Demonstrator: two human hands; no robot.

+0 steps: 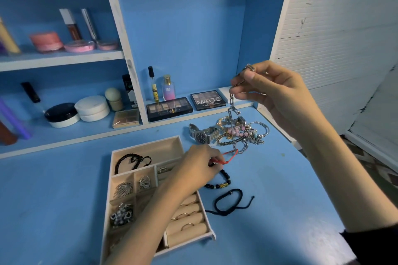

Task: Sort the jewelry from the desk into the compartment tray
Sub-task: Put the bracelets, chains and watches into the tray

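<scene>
Head view, looking down on a blue desk [280,204].

Your right hand [277,92] is raised above the jewelry pile [237,135] at back right. Thumb & fingertips pinch the top end of a silver chain [233,103]. The chain hangs straight down, w/ its lower end in the tangle beside a watch [201,134], pink beads [237,133] & bangles.

Your left hand [196,168] is low, just right of the tray [112,178]. Its fingers are curled, pinching a red cord [229,155] whose far end reaches the pile's near edge. The left forearm crosses over the tray's right side.

The tray sits front-left, partly filled:
- a black chain [129,162] in the long back compartment
- brooches [123,188] in the small squares
- rings [185,215] on the rolls

Not yet sorted: the pile, a bead bracelet [221,183] just beside your left hand, & a cord bracelet [229,202] nearer you.

What could go wrong, judging from this:
- The silver chain looks caught in the pile. Lifting higher would prob. drag the beads or bangles up w/ it, then drop them on the desk or off its right edge.
- The red cord may be hooked in the same tangle. Pulling both at once, in opposite directions, could tighten the knot.
- Your left forearm is close above the rolls. A sweep back could knock rings loose or shove the tray.
- A pinch this light on a heavy chain may slip.
</scene>
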